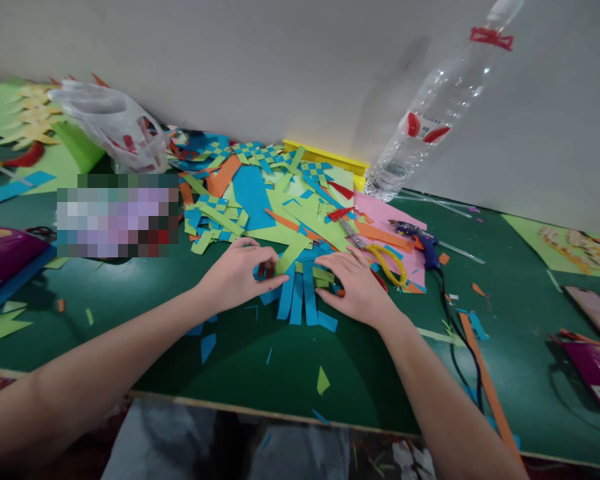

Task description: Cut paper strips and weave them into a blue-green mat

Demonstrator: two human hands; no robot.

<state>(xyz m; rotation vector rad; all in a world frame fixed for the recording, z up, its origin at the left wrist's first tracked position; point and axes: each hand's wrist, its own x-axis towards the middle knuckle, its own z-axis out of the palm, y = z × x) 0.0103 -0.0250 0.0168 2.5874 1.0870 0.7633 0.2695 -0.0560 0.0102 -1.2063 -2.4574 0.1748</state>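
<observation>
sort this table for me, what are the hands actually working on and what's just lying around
In hand: left hand and right hand resting on blue strips crossed by a green strip.
Lying about: scissors, glue gun, plastic bottle, plastic bag, woven pieces, pink paper.

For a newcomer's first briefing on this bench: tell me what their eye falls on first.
First the two hands mid-table on the green table: the left hand curls its fingers at the end of a green strip, and the right hand lies flat on blue strips fanned toward the near edge. Behind them sprawls a heap of blue and green woven paper, and to its right a clear plastic bottle leans against the wall.
</observation>
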